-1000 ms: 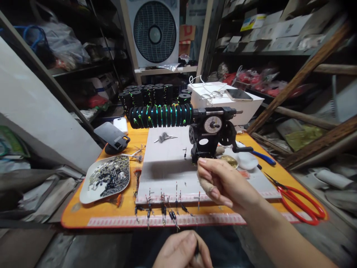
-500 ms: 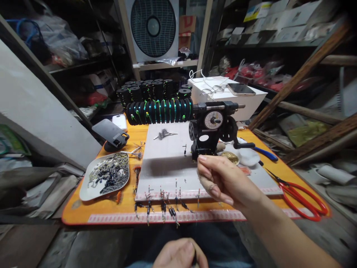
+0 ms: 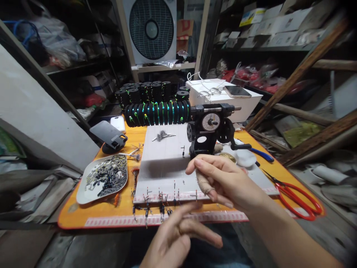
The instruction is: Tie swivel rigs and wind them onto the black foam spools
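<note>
My right hand (image 3: 217, 178) is over the white board (image 3: 161, 175), just in front of a black hand-cranked winder (image 3: 208, 126). Its thumb and fingertips are pinched together, and whatever lies between them is too fine to make out. One finger of that hand wears a beige wrap. Below it, at the table's near edge, my left hand (image 3: 178, 234) is open with its fingers spread and nothing visible in it. On the winder's shaft sits a row of black spools (image 3: 157, 112) with green and blue line. Small fishing rigs (image 3: 161, 204) hang along the board's front edge.
A white tray (image 3: 80, 193) of small black and grey parts stands left, near a phone stand (image 3: 110, 136). Red-handled scissors (image 3: 298, 201) and blue-handled pliers (image 3: 262, 154) lie right. Behind are more black spools (image 3: 145, 91) and a white box (image 3: 237, 102) bearing a phone (image 3: 237, 91).
My left hand has risen from the lap toward the table edge and opened; the dark thing in it no longer shows. My right hand has shifted slightly left, still pinched. The view has tilted slightly.
</note>
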A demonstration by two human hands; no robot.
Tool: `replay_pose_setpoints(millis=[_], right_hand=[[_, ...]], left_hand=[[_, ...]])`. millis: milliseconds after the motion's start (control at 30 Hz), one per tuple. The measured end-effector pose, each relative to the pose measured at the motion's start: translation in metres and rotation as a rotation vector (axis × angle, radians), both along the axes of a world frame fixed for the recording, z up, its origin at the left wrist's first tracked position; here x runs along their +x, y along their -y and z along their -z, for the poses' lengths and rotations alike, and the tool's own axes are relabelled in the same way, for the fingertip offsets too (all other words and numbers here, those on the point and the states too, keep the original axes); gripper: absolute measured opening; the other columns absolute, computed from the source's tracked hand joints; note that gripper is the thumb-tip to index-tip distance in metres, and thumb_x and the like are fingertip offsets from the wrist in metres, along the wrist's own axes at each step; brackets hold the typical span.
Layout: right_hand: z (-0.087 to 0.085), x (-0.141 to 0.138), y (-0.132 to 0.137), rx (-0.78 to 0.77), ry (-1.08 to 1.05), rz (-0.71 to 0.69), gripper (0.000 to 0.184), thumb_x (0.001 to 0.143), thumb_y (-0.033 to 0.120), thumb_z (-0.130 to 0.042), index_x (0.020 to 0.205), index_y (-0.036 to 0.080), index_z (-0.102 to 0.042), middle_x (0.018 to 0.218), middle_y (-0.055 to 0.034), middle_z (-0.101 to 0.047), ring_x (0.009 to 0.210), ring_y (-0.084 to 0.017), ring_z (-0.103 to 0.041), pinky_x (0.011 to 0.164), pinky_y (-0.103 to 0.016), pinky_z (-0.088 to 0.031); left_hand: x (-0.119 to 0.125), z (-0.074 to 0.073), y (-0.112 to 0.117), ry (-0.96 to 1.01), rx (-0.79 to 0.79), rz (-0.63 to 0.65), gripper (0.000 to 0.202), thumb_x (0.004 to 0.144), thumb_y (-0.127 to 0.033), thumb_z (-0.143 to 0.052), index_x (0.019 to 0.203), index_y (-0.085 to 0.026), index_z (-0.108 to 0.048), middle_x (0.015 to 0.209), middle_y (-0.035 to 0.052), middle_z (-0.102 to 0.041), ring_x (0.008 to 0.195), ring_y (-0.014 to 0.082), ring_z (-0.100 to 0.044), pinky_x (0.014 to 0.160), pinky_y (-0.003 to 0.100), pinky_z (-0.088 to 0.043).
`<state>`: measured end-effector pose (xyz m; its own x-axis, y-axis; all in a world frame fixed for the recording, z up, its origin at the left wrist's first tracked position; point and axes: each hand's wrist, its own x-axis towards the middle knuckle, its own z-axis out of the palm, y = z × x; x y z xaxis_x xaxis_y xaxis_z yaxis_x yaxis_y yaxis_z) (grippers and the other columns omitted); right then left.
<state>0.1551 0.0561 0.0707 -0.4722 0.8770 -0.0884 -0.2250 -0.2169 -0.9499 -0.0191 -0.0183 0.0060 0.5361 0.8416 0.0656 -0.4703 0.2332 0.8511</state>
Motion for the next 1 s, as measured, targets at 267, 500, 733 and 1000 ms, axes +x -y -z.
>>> replay_pose_setpoints(millis=[267, 500, 733, 1000], right_hand=[[-0.007, -0.001, 0.001, -0.041, -0.014, -0.039, 0.024, 0.093, 0.037, -0.056, 0.091, 0.015, -0.065, 0.047, 0.0052, -0.059, 0.025, 0.0, -0.035, 0.028, -0.008, -0.022], [0.001, -0.018, 0.001, -0.249, -0.221, -0.03, 0.043, 0.085, 0.051, -0.055, 0.061, 0.02, -0.041, 0.048, 0.0019, -0.062, 0.024, -0.005, -0.046, 0.022, -0.01, -0.026], [0.008, -0.027, -0.001, -0.286, -0.303, 0.104, 0.045, 0.089, 0.044, -0.052, 0.056, 0.019, -0.035, 0.038, 0.0069, -0.051, 0.018, -0.002, -0.034, 0.021, -0.008, -0.019], [0.009, -0.021, -0.004, -0.286, -0.298, 0.141, 0.044, 0.09, 0.04, -0.051, 0.055, 0.019, -0.035, 0.038, 0.0063, -0.05, 0.018, -0.001, -0.033, 0.022, -0.009, -0.017]], left_hand=[[0.02, -0.014, -0.027, -0.014, -0.066, -0.076, 0.023, 0.099, -0.039, -0.037, 0.094, -0.018, -0.047, 0.06, 0.0029, -0.073, 0.042, 0.0181, -0.068, 0.039, 0.018, -0.047], [0.031, 0.002, -0.021, 0.271, -0.093, -0.092, 0.023, 0.101, -0.032, -0.035, 0.087, -0.018, -0.048, 0.062, 0.0001, -0.074, 0.041, 0.0106, -0.066, 0.045, 0.018, -0.053], [0.019, 0.01, -0.004, 0.275, -0.234, -0.012, 0.026, 0.099, -0.038, -0.04, 0.084, -0.019, -0.048, 0.055, -0.0021, -0.073, 0.05, 0.0127, -0.07, 0.053, 0.021, -0.053], [0.004, 0.02, 0.011, 0.074, -0.316, -0.006, 0.028, 0.091, -0.041, -0.057, 0.08, -0.015, -0.051, 0.052, -0.0028, -0.066, 0.044, 0.0073, -0.06, 0.045, 0.014, -0.033]])
